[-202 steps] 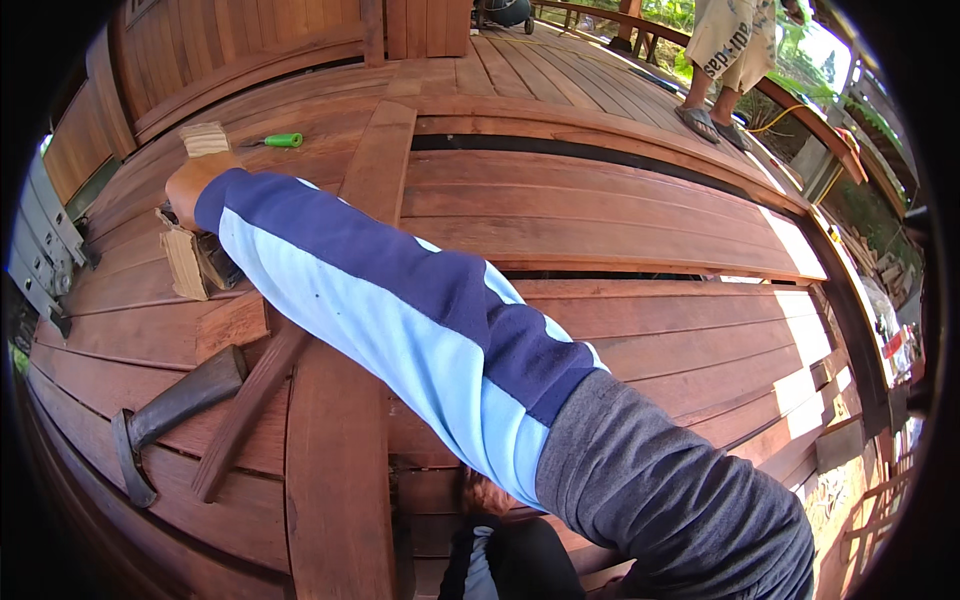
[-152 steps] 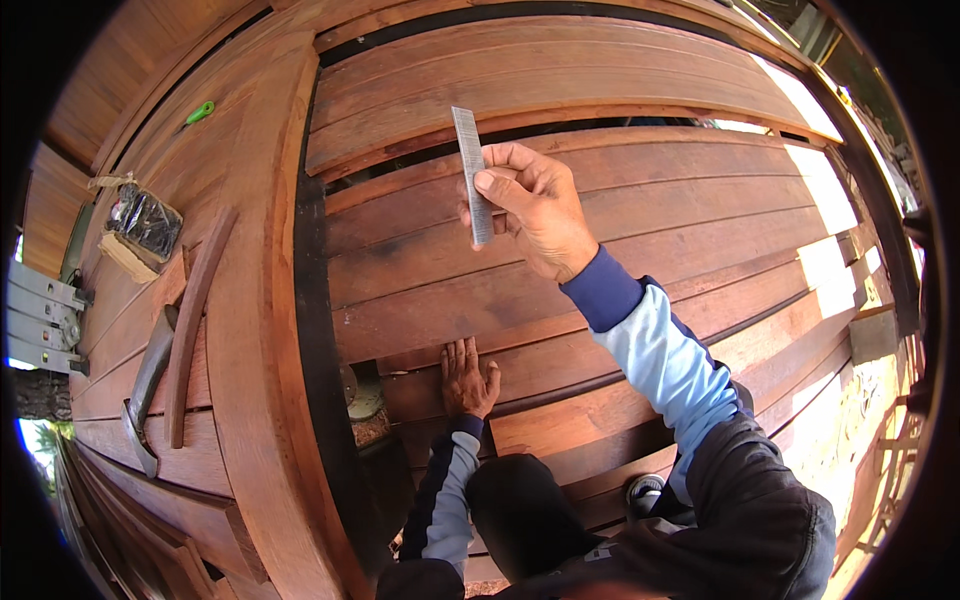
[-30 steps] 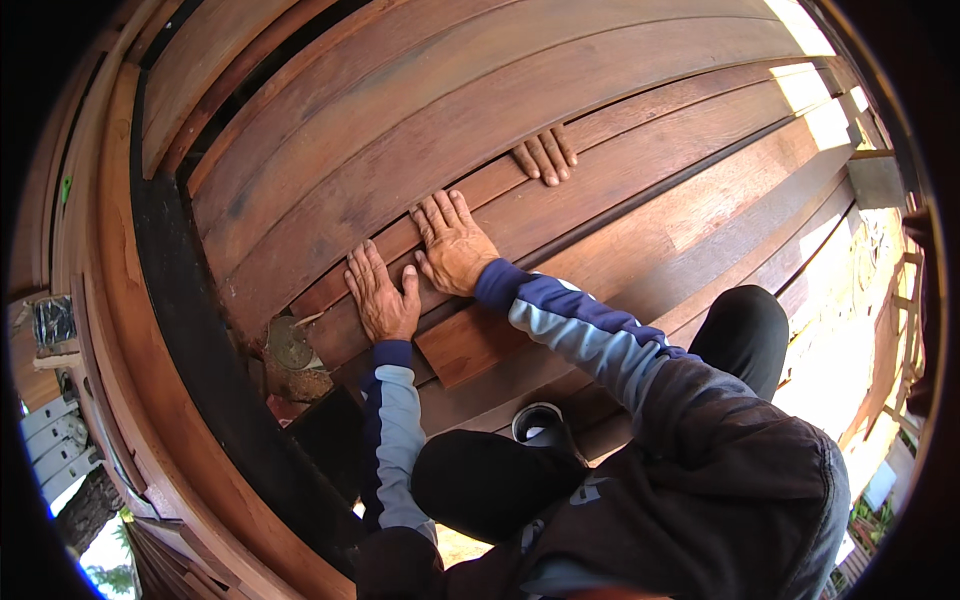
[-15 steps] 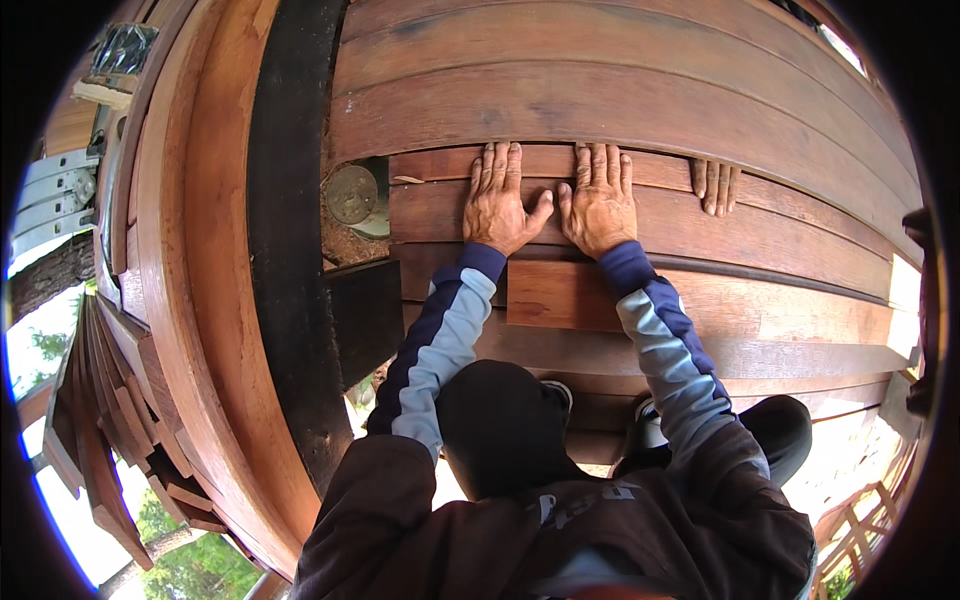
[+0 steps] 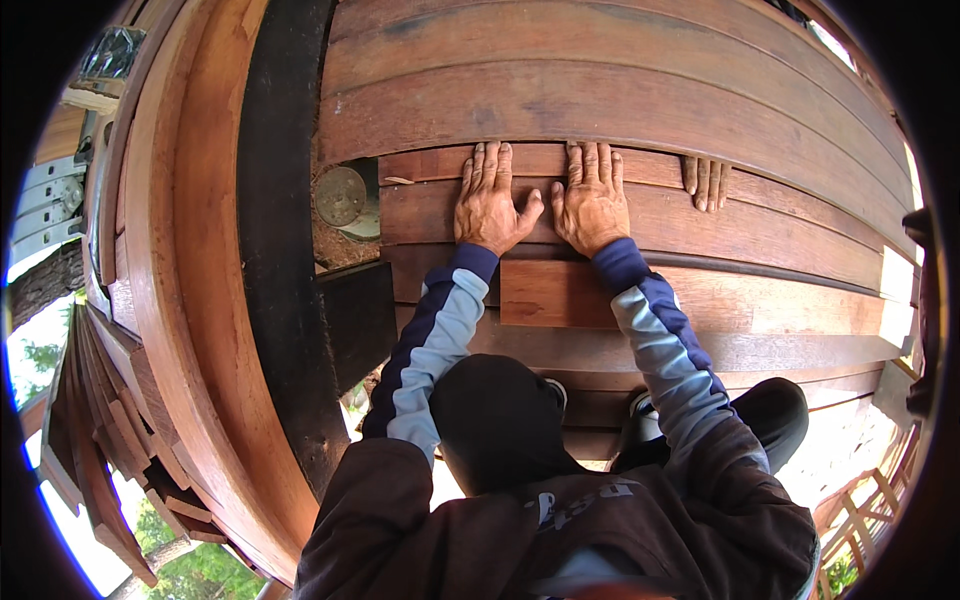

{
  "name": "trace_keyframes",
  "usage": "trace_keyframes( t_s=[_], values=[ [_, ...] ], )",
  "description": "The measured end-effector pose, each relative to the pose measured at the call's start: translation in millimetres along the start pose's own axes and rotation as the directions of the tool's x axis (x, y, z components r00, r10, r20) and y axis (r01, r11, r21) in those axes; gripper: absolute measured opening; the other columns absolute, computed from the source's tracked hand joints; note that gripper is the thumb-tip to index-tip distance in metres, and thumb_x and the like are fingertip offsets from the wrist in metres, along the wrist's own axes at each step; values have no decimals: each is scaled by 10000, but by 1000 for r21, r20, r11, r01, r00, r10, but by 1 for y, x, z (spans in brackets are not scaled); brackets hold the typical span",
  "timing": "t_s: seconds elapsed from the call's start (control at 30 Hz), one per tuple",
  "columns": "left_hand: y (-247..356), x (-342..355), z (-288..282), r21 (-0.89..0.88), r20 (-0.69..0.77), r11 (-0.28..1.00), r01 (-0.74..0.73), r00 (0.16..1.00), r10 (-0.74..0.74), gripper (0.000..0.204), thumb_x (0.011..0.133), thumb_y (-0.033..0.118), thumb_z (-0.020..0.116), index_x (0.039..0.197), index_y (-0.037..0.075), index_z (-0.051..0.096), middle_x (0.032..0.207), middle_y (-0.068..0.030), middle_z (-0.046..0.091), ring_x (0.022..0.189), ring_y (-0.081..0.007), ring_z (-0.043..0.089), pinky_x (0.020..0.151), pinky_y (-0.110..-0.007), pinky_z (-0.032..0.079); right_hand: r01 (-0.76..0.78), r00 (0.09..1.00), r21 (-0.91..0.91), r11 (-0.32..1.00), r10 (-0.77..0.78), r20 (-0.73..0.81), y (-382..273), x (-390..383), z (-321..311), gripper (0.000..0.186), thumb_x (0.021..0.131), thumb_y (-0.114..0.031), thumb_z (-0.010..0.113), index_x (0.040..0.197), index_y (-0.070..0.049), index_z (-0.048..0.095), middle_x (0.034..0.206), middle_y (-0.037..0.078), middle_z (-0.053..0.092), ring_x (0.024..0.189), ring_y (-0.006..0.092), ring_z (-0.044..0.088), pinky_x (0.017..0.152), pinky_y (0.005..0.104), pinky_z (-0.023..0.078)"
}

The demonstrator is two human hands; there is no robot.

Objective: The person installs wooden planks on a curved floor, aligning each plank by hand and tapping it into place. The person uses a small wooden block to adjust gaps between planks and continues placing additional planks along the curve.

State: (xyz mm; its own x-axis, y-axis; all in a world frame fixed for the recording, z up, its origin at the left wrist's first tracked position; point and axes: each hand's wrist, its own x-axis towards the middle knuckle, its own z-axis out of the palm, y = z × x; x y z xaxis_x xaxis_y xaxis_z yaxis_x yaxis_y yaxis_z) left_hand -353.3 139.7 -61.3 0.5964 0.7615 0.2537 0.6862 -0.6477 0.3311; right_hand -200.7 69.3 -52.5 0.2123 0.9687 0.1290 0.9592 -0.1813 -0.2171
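My left hand [image 5: 489, 205] lies palm down on a reddish-brown wooden board [image 5: 660, 212], its fingers stretched over a narrower strip of wood [image 5: 541, 160]. Beside it, my right hand [image 5: 592, 205] rests flat in the same way, thumb out toward the left. The fingertips of both reach the edge of a wide upper plank [image 5: 480, 105]. Another person's fingers [image 5: 707, 183] come out from under that plank's edge on the right and lie on the strip. A shorter, lighter board [image 5: 560, 294] sits just below my right wrist, near the sleeve.
A black beam [image 5: 285, 200] runs down the left, beside a long curved wooden rail [image 5: 165, 190]. Left of the boards, a gap shows a round grey post top [image 5: 341, 196] and soil. Stacked planks [image 5: 100, 420] stand at lower left. My bent knee [image 5: 505, 420] is below the boards.
The whole view has shifted slightly left. Both my hands and the other person's fingers keep their places on the boards.
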Motion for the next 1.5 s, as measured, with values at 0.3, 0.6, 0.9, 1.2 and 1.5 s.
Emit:
trace_keyframes(
  t_s=[0.3,0.6,0.9,1.2,1.5],
  values=[
    [-1,-1,0,-16,-7,1000,-12,1000,12,740,805,369,610,1392,-33,404,1429,-254,403,1322,-411,389,1125,-467,286,28,1000,38,999,-28,-10,2,-1,-3,600,925,-301,438,1402,53,355,1417,271,380,1357,424,302,1145,509,186],
    [-3,-1,1,-11,28,1000,-4,1000,5,787,784,405,599,1384,-60,393,1439,-257,384,1333,-412,367,1137,-465,259,19,1000,24,1000,-19,1,1,0,-2,612,914,-311,437,1393,65,371,1428,252,374,1367,412,284,1149,511,175],
    [-2,0,1,20,10,999,-32,999,32,715,812,347,601,1375,-52,414,1434,-243,402,1335,-390,377,1127,-453,283,12,1000,38,999,-12,-4,2,-1,-3,623,886,-297,473,1384,65,378,1419,261,374,1354,415,303,1147,512,195],
    [-1,0,1,16,6,999,-31,1000,30,719,810,345,599,1381,-48,407,1434,-245,401,1336,-398,374,1127,-465,281,13,1000,72,997,-13,-5,3,-1,-2,631,875,-290,481,1387,63,374,1422,261,369,1353,420,301,1145,512,199],
    [-2,-2,1,21,36,999,-27,999,26,795,775,396,589,1381,-76,383,1441,-269,377,1351,-415,342,1143,-474,237,38,999,40,999,-37,-28,2,0,-4,619,875,-285,484,1380,60,387,1399,238,395,1344,406,315,1138,513,206]
  ],
)
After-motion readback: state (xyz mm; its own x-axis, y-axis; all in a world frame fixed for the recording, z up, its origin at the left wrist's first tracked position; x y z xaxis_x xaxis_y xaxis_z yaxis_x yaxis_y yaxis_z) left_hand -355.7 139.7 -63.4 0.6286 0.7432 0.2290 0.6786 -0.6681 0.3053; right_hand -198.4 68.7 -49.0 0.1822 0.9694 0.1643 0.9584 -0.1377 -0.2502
